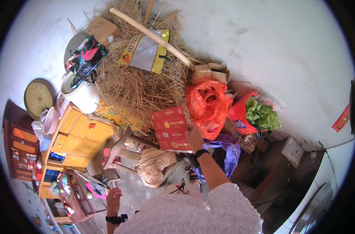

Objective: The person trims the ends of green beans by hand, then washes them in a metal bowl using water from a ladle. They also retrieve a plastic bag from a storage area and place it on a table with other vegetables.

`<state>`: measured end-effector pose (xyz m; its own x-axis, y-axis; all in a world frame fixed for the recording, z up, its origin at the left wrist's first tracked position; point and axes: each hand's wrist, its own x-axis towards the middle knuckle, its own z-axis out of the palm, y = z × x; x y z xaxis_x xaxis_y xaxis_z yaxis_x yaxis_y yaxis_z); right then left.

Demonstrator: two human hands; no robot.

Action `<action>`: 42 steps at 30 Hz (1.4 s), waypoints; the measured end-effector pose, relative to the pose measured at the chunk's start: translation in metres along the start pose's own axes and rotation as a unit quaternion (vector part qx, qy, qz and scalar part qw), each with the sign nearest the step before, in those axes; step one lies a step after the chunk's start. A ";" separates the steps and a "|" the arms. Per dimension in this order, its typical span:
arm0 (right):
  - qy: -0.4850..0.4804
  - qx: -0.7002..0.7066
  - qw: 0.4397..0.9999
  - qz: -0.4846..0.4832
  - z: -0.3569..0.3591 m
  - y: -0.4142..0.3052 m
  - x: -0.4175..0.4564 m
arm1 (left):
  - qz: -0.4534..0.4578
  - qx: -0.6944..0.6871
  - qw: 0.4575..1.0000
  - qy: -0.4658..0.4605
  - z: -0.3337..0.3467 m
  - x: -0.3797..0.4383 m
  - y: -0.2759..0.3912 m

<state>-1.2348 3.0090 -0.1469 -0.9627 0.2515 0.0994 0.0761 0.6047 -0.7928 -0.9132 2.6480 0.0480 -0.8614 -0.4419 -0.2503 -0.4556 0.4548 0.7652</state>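
Observation:
My right hand (pixel 195 138) is at the right edge of a red cardboard box (pixel 171 128) with printed panels and appears to grip it; its fingertips are partly hidden. The box leans against the front of a heap of dry straw (pixel 130 87). Close by the same hand are a knotted red plastic bag (pixel 208 98) and, lower, an open blue-purple bag (pixel 232 155) with dark contents. My left hand (pixel 113 200) hangs low at the left, fingers loosely curled, with nothing seen in it. Nearest it is a wooden rack (pixel 79 191).
A wooden pole (pixel 151 33) and a yellow-edged plastic sack (pixel 148 51) lie on the straw. Rough timber (pixel 117 149) and a beige cloth (pixel 155 166) are in front. A red bag with green leafy-patterned plastic (pixel 260 114) stands right. A white bucket (pixel 83 95) and yellow cabinet (pixel 80 137) stand left.

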 end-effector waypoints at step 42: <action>0.040 0.095 0.994 -0.025 -0.061 0.091 0.096 | -0.091 0.057 0.994 0.007 0.010 0.002 0.019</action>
<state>-1.3050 3.1341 -0.1732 -0.9396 0.2888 0.1835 -0.0293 0.4665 -0.8841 -0.9261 2.6633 0.0563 -0.7590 -0.5362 -0.3694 -0.6274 0.4503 0.6353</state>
